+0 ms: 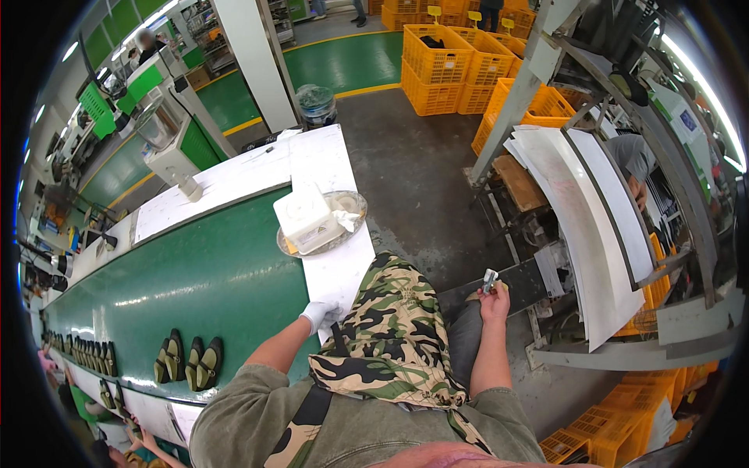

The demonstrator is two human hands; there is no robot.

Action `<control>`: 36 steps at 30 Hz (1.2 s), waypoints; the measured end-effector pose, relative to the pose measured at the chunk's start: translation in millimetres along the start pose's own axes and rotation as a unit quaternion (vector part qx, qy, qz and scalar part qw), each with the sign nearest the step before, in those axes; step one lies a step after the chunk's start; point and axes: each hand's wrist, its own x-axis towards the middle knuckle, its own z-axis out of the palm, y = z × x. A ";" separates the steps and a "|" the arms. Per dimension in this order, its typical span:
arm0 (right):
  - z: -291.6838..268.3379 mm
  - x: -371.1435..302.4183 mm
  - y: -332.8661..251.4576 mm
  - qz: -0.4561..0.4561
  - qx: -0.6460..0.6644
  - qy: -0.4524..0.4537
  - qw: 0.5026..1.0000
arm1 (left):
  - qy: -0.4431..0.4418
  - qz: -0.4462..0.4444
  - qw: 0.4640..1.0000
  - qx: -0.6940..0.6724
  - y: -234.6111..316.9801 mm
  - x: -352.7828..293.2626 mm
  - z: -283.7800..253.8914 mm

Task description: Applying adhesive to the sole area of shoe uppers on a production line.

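My left hand (320, 314), in a white glove, rests at the near edge of the white tabletop (331, 273), beside my camouflage apron (390, 335). Its fingers lie loosely toward the apron, and I see nothing held in them. Out to the right, above the grey floor, my bare right hand (494, 302) is closed on a small silvery piece (489, 279) that sticks up past the fingertips. What kind of piece it is I cannot make out. Ahead of my left hand, a white plastic container (304, 217) and a crumpled white cloth (346, 220) sit on a round tray (358, 201).
Dark shoes with olive insides (204, 363) stand in pairs on the green conveyor belt (234, 273) at left. Orange crates (437, 62) are stacked ahead. A metal rack (523, 101) with curved white sheets (573, 218) stands at right; another person's arm (636, 168) shows behind it.
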 end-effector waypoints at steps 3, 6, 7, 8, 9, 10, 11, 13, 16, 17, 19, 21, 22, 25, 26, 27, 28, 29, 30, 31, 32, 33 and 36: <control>1.7 -1.8 0.1 -0.001 -0.002 0.002 1.000 | -0.004 0.002 1.000 -0.012 -0.5 -0.6 0.3; 4.3 -2.6 0.0 -0.001 -0.003 0.005 1.000 | -0.005 0.001 1.000 -0.018 -1.2 -1.3 -0.1; 5.4 -2.7 -0.1 -0.001 -0.006 0.005 1.000 | -0.008 0.002 1.000 -0.024 -1.7 -1.5 -0.4; 6.6 -2.9 -0.4 -0.002 -0.008 -0.003 1.000 | -0.011 0.003 0.999 -0.030 -2.6 -1.4 -0.7; 4.1 -2.6 -0.5 -0.004 -0.003 -0.010 1.000 | -0.009 0.003 1.000 -0.027 0.2 -2.6 0.5; 1.6 -2.4 -0.4 -0.003 0.001 -0.009 1.000 | -0.001 0.004 1.000 -0.016 2.7 -3.6 1.8; -1.0 -2.3 -0.2 -0.002 0.007 -0.011 1.000 | 0.006 0.005 1.000 -0.006 5.3 -4.7 3.1; 0.5 -1.2 -0.6 0.001 0.004 -0.017 1.000 | 0.005 0.005 1.000 -0.009 3.7 -3.3 1.5; 4.9 -0.9 -0.2 0.000 -0.005 -0.011 1.000 | -0.004 0.002 1.000 -0.007 0.2 1.9 -5.4; 6.6 -1.2 -0.6 0.002 -0.003 -0.007 1.000 | -0.011 -0.001 1.000 -0.003 -1.2 3.8 -8.4; 6.3 -2.7 -1.0 0.004 -0.002 -0.002 1.000 | -0.010 0.000 1.000 -0.004 -0.1 1.5 -6.2; 6.1 -3.3 -0.6 -0.001 -0.002 0.002 1.000 | -0.007 0.003 1.000 -0.005 -0.6 0.4 -4.5; 5.8 -3.3 -0.4 0.000 -0.003 0.000 1.000 | -0.004 0.002 1.000 0.000 -1.5 0.7 -4.5; 0.7 -2.5 -1.2 -0.004 -0.001 -0.008 1.000 | 0.002 -0.002 1.000 0.005 0.2 -0.2 -0.8; -1.5 -1.9 -1.6 -0.005 0.000 -0.001 1.000 | 0.005 -0.006 1.000 0.005 1.6 -0.8 0.6; 0.1 -1.5 -0.4 -0.004 0.002 0.004 1.000 | 0.007 -0.005 1.000 0.002 0.2 0.1 -1.1; 1.4 -1.3 0.4 -0.001 0.001 0.001 1.000 | 0.001 -0.007 1.000 -0.006 -0.8 1.5 -2.6; 2.4 -1.4 0.8 -0.002 0.000 0.000 1.000 | -0.005 -0.008 1.000 -0.013 -2.0 2.7 -4.0; 1.3 -1.1 0.8 -0.004 -0.001 0.000 1.000 | -0.004 -0.007 1.000 -0.014 -2.1 3.5 -3.6; 0.4 -0.5 1.0 -0.003 -0.001 -0.002 1.000 | -0.005 -0.005 1.000 -0.020 -2.4 4.4 -2.8; -0.6 0.0 0.7 -0.005 -0.001 -0.008 1.000 | -0.007 -0.003 1.000 -0.026 -2.5 5.1 -2.7; -1.3 0.5 0.5 -0.007 -0.001 -0.014 1.000 | -0.006 -0.002 1.000 -0.028 -3.0 6.5 -4.3; -1.8 1.3 1.0 -0.009 -0.003 -0.017 1.000 | -0.015 -0.004 1.000 0.011 -4.0 9.0 -8.6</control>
